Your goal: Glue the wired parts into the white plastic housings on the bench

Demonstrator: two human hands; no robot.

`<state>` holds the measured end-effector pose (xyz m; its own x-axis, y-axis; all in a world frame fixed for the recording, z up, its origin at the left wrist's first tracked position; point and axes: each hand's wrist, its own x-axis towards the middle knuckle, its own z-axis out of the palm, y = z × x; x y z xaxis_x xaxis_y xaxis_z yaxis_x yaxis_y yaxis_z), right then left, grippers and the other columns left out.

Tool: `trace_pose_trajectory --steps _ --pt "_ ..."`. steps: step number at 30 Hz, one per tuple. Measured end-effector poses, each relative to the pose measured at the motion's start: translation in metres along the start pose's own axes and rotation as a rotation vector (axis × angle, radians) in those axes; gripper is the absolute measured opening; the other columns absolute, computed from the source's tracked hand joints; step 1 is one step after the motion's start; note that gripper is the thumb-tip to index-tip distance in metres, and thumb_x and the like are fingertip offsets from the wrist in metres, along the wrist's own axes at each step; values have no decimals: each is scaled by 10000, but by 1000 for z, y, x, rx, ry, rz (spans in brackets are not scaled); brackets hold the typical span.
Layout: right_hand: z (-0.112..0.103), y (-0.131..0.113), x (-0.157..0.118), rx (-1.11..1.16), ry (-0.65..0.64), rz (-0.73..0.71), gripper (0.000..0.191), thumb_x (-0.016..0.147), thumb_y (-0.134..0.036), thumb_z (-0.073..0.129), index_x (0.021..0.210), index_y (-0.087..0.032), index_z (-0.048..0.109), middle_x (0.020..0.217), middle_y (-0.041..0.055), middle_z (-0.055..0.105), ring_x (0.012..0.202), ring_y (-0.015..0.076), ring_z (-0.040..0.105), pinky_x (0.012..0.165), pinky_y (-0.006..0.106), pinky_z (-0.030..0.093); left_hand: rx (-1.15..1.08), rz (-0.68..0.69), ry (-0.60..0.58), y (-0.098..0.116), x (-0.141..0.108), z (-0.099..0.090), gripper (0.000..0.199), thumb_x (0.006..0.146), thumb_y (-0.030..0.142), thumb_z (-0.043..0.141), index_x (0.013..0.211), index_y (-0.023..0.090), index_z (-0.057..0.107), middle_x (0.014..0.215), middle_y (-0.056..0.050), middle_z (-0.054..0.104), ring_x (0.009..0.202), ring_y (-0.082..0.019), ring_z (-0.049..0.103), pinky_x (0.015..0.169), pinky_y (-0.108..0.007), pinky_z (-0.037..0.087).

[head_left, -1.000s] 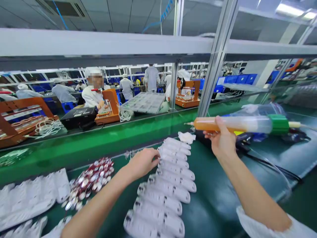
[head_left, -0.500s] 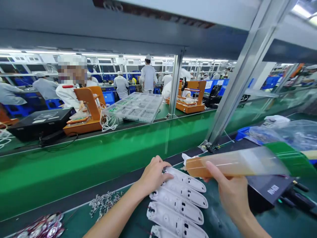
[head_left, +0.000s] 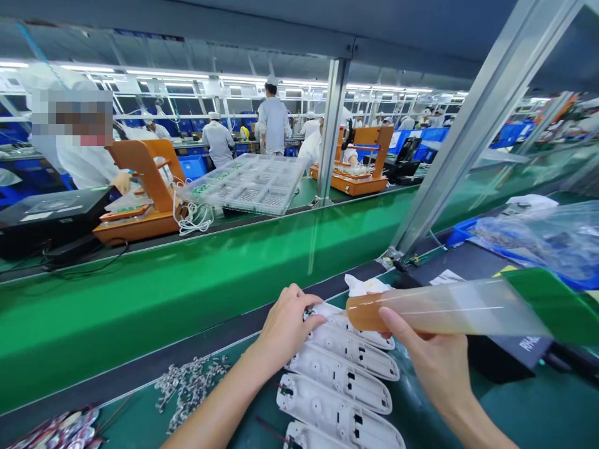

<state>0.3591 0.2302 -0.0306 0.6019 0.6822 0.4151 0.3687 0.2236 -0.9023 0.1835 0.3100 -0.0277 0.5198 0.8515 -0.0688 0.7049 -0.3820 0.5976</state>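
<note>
Several white plastic housing shells (head_left: 322, 399) lie in a row on the green bench, hollow side up. My left hand (head_left: 287, 324) is closed at the left end of the farthest shells, thumb and fingers around the end of one shell (head_left: 334, 318). In my right hand (head_left: 433, 358) is a large glue syringe (head_left: 449, 305), held almost level, with amber fluid at its tip end and a green rear part. Its narrow nozzle points left over the farthest shell; whether it touches cannot be made out. A crumpled white tissue (head_left: 362, 285) sits behind the syringe.
Small metal parts (head_left: 187, 386) and a pile of round wired parts (head_left: 63, 430) lie left of my forearm. A black box (head_left: 500, 355) stands right, with a bagged blue tray (head_left: 468, 231) behind. A metal post (head_left: 468, 131) rises beyond; a co-worker (head_left: 84, 149) sits across the green divider.
The view has tilted down and shifted slightly. The syringe's nozzle has come left, over the farthest shell. My left hand stays at the shells' left ends.
</note>
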Motion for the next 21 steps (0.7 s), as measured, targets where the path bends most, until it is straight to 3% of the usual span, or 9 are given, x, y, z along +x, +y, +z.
trace_pose_trajectory --steps 3,7,12,21 --pt "1 -4 -3 -13 -22 3 247 596 -464 717 680 -239 663 601 23 624 543 185 592 573 319 544 1 -6 3 1 -1 0 362 814 280 597 1174 255 567 954 -44 502 954 -217 498 832 -342 402" --pt "3 -2 -4 -39 -10 41 273 594 -471 718 656 -216 641 584 18 614 476 152 547 511 289 520 3 2 -11 2 -1 0 294 827 270 584 1120 249 603 942 -43 500 960 -214 494 826 -337 399" --pt "3 8 -3 -66 -60 -48 281 596 -456 717 692 -203 641 645 37 639 482 158 562 407 264 479 15 13 3 0 0 2 279 811 260 604 1090 255 615 906 -33 502 926 -203 499 800 -316 405" --pt "6 -4 -8 -106 -23 9 287 598 -479 703 680 -210 645 651 31 648 608 202 614 675 356 535 2 -3 -5 2 0 1 287 812 260 599 1099 244 609 905 -37 503 926 -204 488 808 -325 400"
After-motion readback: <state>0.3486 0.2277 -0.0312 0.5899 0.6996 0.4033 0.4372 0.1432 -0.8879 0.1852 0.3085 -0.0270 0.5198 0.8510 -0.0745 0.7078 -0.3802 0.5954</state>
